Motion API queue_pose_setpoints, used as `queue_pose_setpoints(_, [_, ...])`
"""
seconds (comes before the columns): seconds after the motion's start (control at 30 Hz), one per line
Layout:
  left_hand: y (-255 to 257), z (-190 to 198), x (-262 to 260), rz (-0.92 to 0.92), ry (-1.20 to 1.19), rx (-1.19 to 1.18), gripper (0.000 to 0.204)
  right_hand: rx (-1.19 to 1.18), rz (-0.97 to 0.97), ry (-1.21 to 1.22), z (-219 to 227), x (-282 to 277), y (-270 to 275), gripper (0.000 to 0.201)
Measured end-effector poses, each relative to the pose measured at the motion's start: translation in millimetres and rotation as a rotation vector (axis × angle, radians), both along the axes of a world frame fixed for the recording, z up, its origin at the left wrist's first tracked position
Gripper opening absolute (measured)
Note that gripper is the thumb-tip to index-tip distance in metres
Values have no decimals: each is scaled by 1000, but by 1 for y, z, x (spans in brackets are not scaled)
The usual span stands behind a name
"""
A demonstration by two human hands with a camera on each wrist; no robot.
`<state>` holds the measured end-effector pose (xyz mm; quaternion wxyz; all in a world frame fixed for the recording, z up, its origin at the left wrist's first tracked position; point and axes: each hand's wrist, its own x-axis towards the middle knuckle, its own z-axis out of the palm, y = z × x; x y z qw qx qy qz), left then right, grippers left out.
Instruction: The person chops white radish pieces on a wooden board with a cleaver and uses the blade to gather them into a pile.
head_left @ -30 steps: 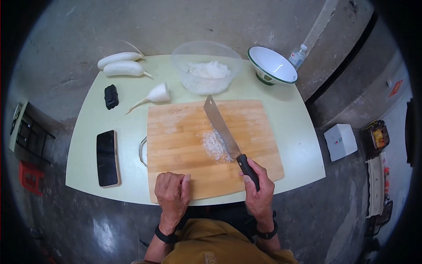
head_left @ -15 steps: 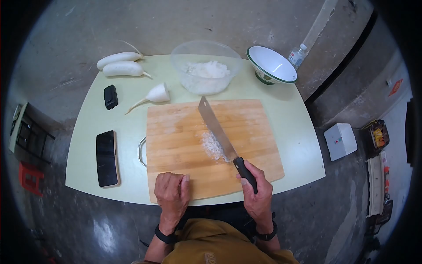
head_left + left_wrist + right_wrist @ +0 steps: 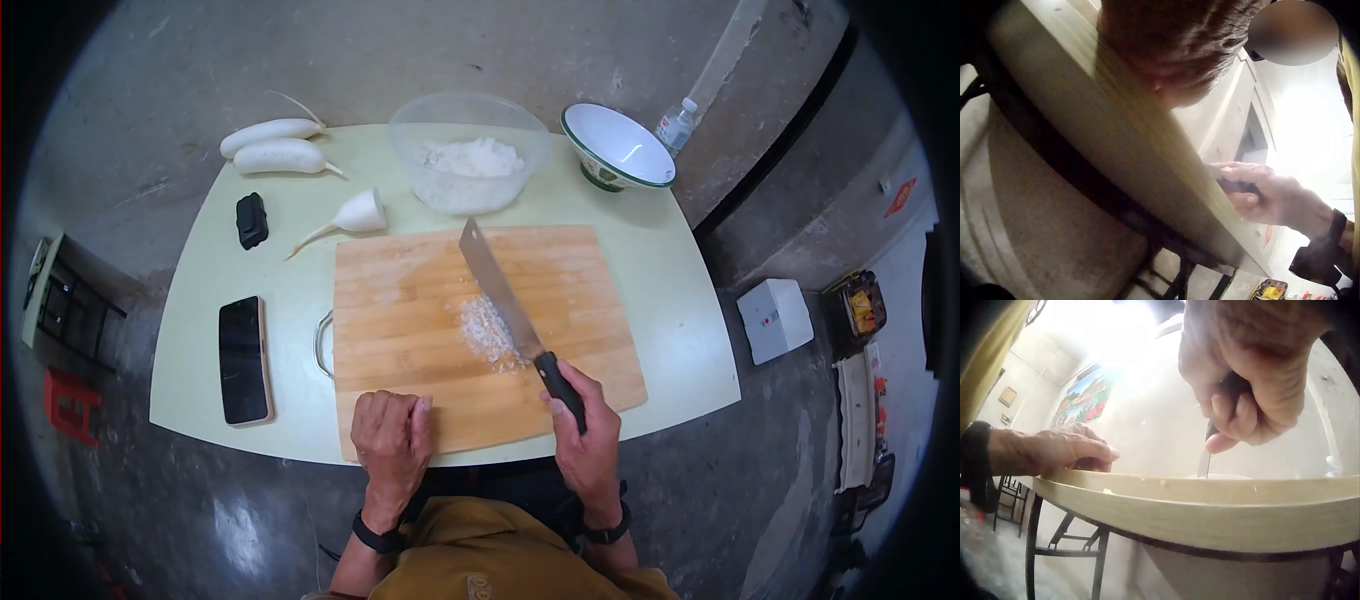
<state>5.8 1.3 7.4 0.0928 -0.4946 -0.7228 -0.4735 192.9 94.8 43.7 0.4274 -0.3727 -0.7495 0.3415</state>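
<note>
The right hand (image 3: pixel 588 440) grips the black handle of a cleaver (image 3: pixel 497 285), its blade slanting up and left across the wooden board (image 3: pixel 400 350). A pile of finely chopped white bits (image 3: pixel 487 330) lies along the blade's left side. Fingers curled and holding nothing, the left hand (image 3: pixel 391 440) rests on the board's near left edge. In the right wrist view the right hand (image 3: pixel 1254 375) is closed round the handle and the left hand (image 3: pixel 1054 450) lies at the board's edge. The left wrist view hides the chopped pile.
Behind the board stand a clear bowl (image 3: pixel 468 190) of white shreds and a green-rimmed bowl (image 3: pixel 620 150). A cut radish (image 3: pixel 360 212), two whole radishes (image 3: pixel 280 155), a black object (image 3: pixel 252 220) and a phone (image 3: pixel 244 360) lie left. A bottle (image 3: pixel 677 127) is at the back right.
The cleaver shifted slightly left, then back a little to the right, with the right hand. The left hand has stayed in place.
</note>
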Motion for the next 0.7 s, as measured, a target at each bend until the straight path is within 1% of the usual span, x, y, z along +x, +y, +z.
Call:
queue_pose_setpoints(0.13, [1,0,0,5,2,17,14,-31,17,-22,-1,3,3,36])
queue_pose_setpoints(0.23, [0,-1,0,-8,-4,7,14,12,-21,35,-1,3,2,36])
queue_pose_setpoints(0.3, [1,0,1,9,2,13,14,-84,-19,-34,4,4,3,36])
queue_pose_setpoints(0.43, [1,0,-1,-8,6,27,14,0,-10,-4,-1,6,2,36])
queue_pose_setpoints(0.5, [1,2,0,0,2,7,14,-100,9,-67,0,5,2,36])
queue_pose_setpoints(0.53, [1,2,0,-1,3,8,14,-100,8,-66,0,6,1,36])
queue_pose_setpoints(0.6, [0,1,-1,-6,-1,10,14,-11,2,-22,2,6,-1,36])
queue_pose_setpoints(0.7, [0,0,0,-8,-8,18,14,-77,22,-8,8,2,-5,35])
